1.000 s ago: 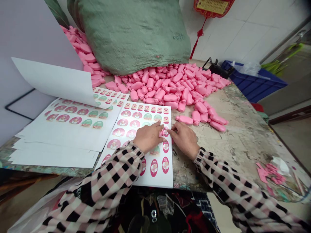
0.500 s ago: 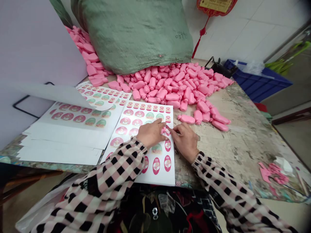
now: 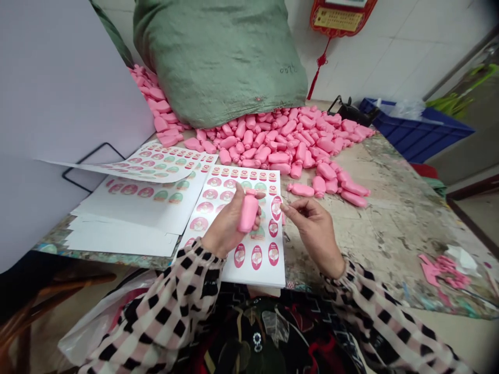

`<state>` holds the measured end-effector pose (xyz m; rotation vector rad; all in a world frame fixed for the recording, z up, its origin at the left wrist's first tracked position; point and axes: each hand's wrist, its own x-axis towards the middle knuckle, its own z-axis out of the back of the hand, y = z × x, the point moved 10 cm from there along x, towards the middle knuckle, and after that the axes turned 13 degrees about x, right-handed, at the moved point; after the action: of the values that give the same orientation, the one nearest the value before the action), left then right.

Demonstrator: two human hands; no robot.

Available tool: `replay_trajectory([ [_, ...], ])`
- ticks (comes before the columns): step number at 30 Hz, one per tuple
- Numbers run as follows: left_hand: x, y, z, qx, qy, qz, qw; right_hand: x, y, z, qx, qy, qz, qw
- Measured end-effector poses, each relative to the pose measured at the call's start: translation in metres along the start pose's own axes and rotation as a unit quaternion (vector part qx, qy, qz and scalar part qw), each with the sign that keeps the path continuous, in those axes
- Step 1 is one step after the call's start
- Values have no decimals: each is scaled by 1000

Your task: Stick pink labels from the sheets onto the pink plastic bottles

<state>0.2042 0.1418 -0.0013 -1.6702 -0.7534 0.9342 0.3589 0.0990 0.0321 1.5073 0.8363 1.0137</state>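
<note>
In my left hand (image 3: pixel 228 221) lies a small pink plastic bottle (image 3: pixel 248 213), thumb along one side and fingers curled round the other. It is held over the sticker sheet (image 3: pixel 218 249), which carries rows of pink, green and oval labels. Between the thumb and forefinger of my right hand (image 3: pixel 315 228) is an oval pink sticker (image 3: pixel 276 206), lifted at the sheet's right edge. A gap separates the sticker from the bottle. The bottle's face toward me shows plain pink.
Many pink bottles (image 3: pixel 268 140) are heaped behind the sheet, under a green sack (image 3: pixel 222 62). More label sheets (image 3: pixel 128 223) are stacked at left, one curling up. A blue crate (image 3: pixel 421 130) stands at back right. Pink scraps (image 3: pixel 444 272) lie at the table's right.
My left hand has turned palm up, bringing the bottle into sight. My right hand has peeled the oval sticker up and moved slightly right.
</note>
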Motion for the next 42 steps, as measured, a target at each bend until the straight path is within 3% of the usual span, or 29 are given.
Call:
replay_trajectory([
  [3, -11, 11, -12, -191, 8, 52, 980, -16, 5, -20, 21, 47, -24, 998],
  [8, -17, 19, -18, -252, -21, 47, 966, -30, 8, -33, 10, 70, -30, 997],
  [33, -30, 12, -29, -197, 18, -5, 980, -40, 2, -36, -3, 78, -53, 996],
  [39, -40, 13, -37, -116, 91, 30, 989, -42, 6, -30, -53, 78, -8, 996],
  [42, -44, 17, -37, -133, 99, 50, 985, -41, 4, -28, -79, 122, 10, 989],
])
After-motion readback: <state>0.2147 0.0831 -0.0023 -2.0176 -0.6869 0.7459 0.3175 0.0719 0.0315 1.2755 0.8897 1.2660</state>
